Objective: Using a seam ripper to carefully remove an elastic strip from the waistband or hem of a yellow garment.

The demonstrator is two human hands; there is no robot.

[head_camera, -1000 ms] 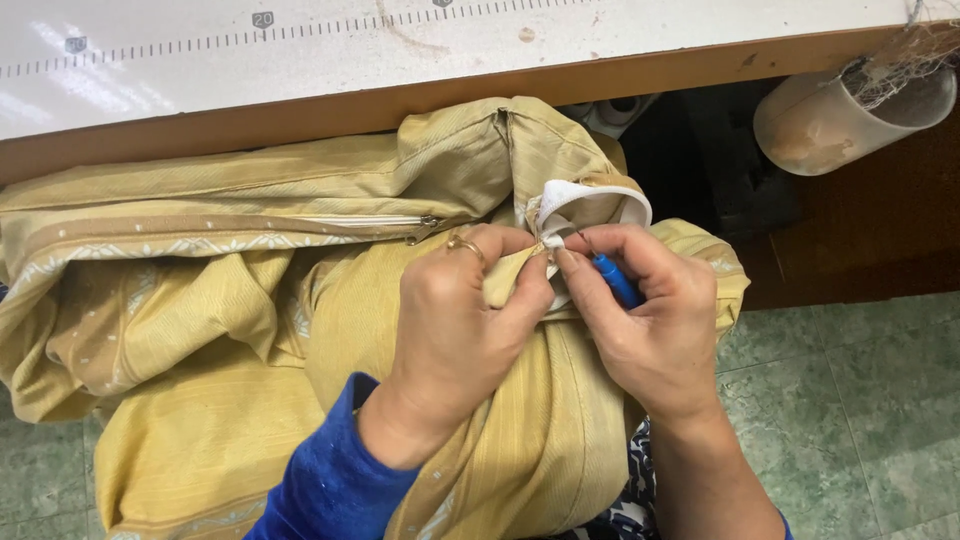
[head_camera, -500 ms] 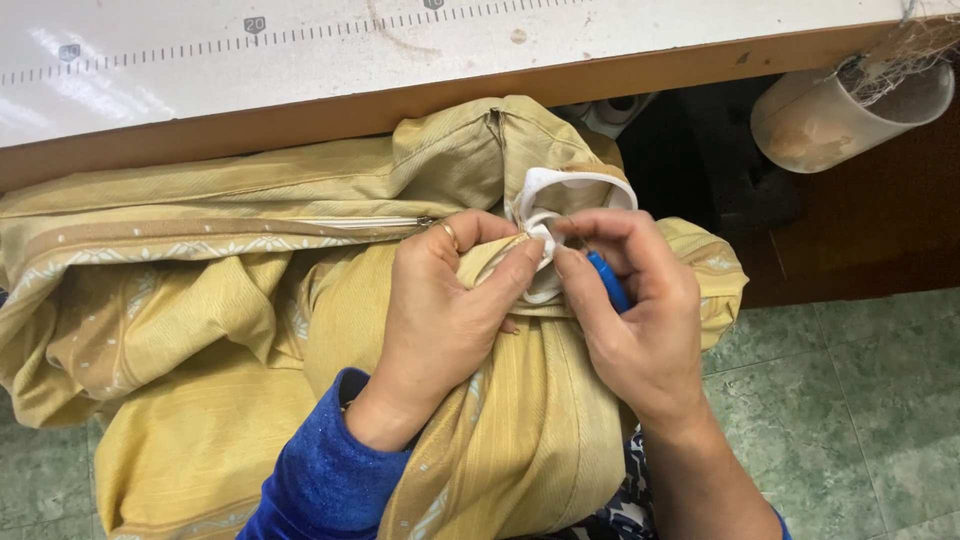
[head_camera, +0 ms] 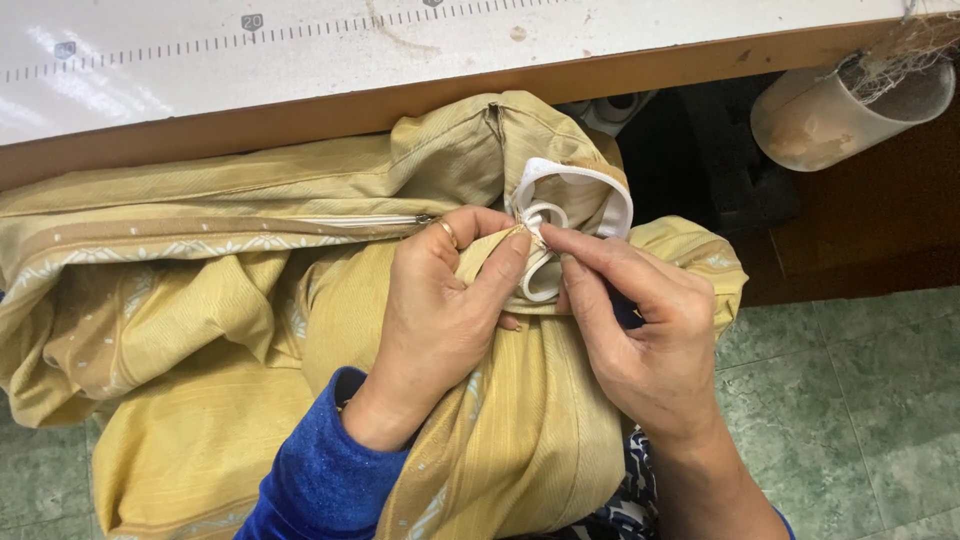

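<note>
1. Head view, only view. Both hands work at the gathered end of a yellow fabric cover [head_camera: 250, 330] bunched on the lap, below the edge of the desk [head_camera: 300, 50].
2. Left hand [head_camera: 440, 310]: closed, thumb and forefinger pinching a fold of the yellow cloth right at the white band [head_camera: 575, 195]. Ring on one finger, blue sleeve [head_camera: 320, 470] at the wrist.
3. Right hand [head_camera: 640, 330]: closed too, fingertips nipped on the curled white strip where it meets the cloth. Something blue shows under the palm; can't tell what.
4. Step, as I read it: fine fingertip work at the junction of band and cloth. Next move probably needs steady two-point tension, small pull.
5. Materials: cover is woven, ribbed, matte, with a pale patterned border and a closed zipper [head_camera: 360, 220]. Band is smooth, flat, springy, looped.
6. Around: pale cylindrical cup [head_camera: 840, 115] under the desk, with thread scraps at its rim; green tile floor [head_camera: 860, 400].
</note>
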